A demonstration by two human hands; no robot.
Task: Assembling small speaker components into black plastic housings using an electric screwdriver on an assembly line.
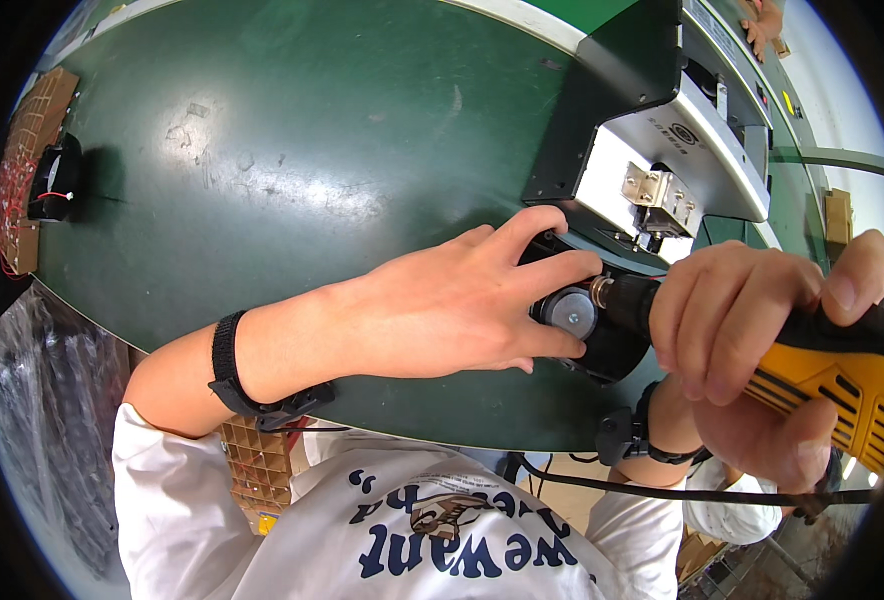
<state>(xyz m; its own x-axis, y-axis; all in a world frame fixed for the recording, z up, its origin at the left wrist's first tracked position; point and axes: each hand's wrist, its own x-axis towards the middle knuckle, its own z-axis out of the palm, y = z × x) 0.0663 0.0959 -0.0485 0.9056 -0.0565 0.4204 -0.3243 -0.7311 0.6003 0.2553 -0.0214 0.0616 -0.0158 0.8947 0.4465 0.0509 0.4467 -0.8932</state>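
My left hand (452, 305) reaches across a black round part with a silver centre disc (573, 314), which lies on the green table. Its fingers are spread around the part and press against its sides, holding it; the hand hides much of the far left side. My right hand (737, 320) is wrapped around a yellow and black power screwdriver (857, 395). The tool lies nearly level, and its black nose with a brass-coloured ring points left at the part, close beside the disc. The exact bit tip is hard to make out.
A silver and black bench machine (622, 150) stands just beyond the part. At the far left, another black round part (57, 178) with wires rests by a divided cardboard box (37, 160). A black cable (662, 492) crosses at lower right. Another person's hand (760, 28) shows at top right.
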